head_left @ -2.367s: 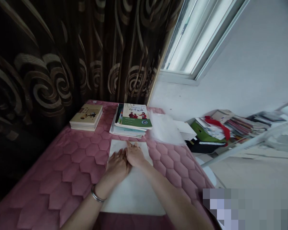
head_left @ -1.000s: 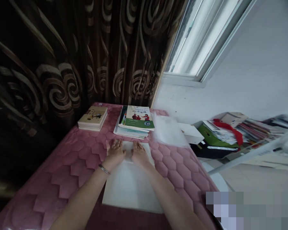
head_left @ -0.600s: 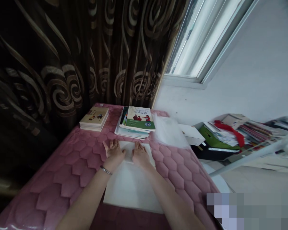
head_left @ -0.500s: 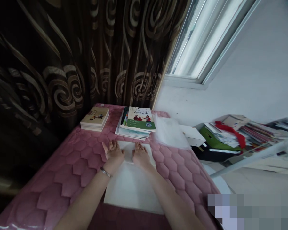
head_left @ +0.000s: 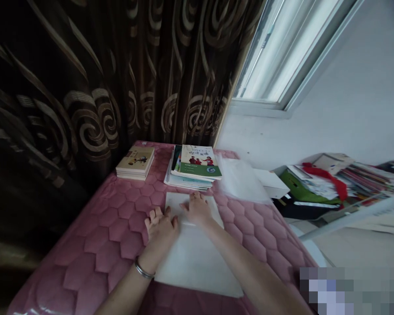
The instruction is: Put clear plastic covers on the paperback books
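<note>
A whitish rectangular sheet lies flat on the pink quilted surface in front of me. A crease or edge runs across its upper part; whether it is paper or plastic film I cannot tell. My left hand, with a metal bangle at the wrist, rests along the sheet's left edge, its fingers apart. Near the top of the sheet, my right hand lies palm down with the thumb stretched to the left. Neither hand visibly grips anything.
Past the sheet stand a stack of books and a smaller stack of tan books. Clear plastic sheets lie at the right, beside a white box. Piled papers fill the right side. A dark curtain hangs behind.
My left hand has slid towards me along the sheet's left edge. My right hand stays near the top, its thumb now spread out. The view has shifted slightly left.
</note>
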A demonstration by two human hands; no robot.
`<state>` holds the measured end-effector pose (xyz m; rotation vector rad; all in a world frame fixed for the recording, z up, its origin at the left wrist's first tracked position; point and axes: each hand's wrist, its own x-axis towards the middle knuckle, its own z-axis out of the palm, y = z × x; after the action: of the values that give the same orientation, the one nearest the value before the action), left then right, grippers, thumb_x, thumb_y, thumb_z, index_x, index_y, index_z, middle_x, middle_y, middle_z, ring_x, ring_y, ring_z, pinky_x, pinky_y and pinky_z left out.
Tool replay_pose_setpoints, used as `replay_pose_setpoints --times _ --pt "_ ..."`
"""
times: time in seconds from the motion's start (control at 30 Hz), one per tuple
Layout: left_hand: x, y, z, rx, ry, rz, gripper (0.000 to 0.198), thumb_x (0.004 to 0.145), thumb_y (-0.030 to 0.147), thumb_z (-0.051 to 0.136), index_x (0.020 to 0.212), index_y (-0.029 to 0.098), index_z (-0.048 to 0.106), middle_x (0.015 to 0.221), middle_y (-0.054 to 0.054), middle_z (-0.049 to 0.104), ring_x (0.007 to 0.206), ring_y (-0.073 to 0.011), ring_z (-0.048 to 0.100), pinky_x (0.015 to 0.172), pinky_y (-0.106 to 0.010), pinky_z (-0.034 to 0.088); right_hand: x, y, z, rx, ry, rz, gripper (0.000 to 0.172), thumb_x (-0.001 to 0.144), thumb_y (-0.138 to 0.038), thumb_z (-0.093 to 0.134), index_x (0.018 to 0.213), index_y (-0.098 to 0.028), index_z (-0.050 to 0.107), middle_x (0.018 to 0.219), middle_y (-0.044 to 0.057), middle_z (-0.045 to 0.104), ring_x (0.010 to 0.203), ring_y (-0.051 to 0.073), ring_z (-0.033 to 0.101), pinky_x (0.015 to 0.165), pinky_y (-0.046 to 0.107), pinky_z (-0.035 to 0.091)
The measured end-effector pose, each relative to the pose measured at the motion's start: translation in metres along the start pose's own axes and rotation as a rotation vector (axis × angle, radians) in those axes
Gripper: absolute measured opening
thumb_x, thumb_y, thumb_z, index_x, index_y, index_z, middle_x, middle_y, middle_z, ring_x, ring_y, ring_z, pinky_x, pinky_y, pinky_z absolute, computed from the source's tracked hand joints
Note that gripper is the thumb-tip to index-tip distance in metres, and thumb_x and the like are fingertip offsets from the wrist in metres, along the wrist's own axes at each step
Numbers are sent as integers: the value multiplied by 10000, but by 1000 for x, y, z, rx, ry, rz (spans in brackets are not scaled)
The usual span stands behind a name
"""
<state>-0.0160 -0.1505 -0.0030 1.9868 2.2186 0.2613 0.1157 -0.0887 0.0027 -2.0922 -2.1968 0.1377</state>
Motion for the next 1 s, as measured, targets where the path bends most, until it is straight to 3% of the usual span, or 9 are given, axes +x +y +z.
replay_pose_setpoints --times 0.07,0.23,0.53,0.83,1.0 --pt "0 0 0 -3 -16 1 471 913 428 360 1326 270 524 1308 -144 495 1169 -323 418 917 -470 332 7 -13 -5 17 36 -33 640 854 -553 501 1243 -48 557 1299 237 543 1215 333 481 946 403 412" --pt "-1 -1 0 16 2 22 463 914 422 358 1258 211 586 1278 -168 506 1138 -326 432 882 -454 353 32 -35 1 63 -162 -30 573 790 -627 553 1065 -141 680 1066 166 698 1008 277 648 830 321 479" --pt "1 -1 6 -6 51 17 466 908 422 380 1282 222 573 1240 -158 523 1112 -316 437 877 -460 364 73 -49 -2 48 -184 67 564 840 -572 543 1110 -92 664 1091 224 680 1026 285 657 794 323 508" --pt "1 0 2 -7 17 38 445 906 405 371 1200 181 618 1232 -166 532 1119 -323 447 891 -475 361 44 -41 7 53 -206 -40 474 794 -499 632 1028 -93 707 1035 190 711 1014 286 662 818 301 504" --pt "2 0 2 4 17 37 447 906 403 371 1194 173 625 1244 -173 526 1135 -327 444 910 -475 353 57 -45 5 47 -188 13 499 808 -532 602 1073 -118 689 1040 198 706 994 279 671 791 318 514"
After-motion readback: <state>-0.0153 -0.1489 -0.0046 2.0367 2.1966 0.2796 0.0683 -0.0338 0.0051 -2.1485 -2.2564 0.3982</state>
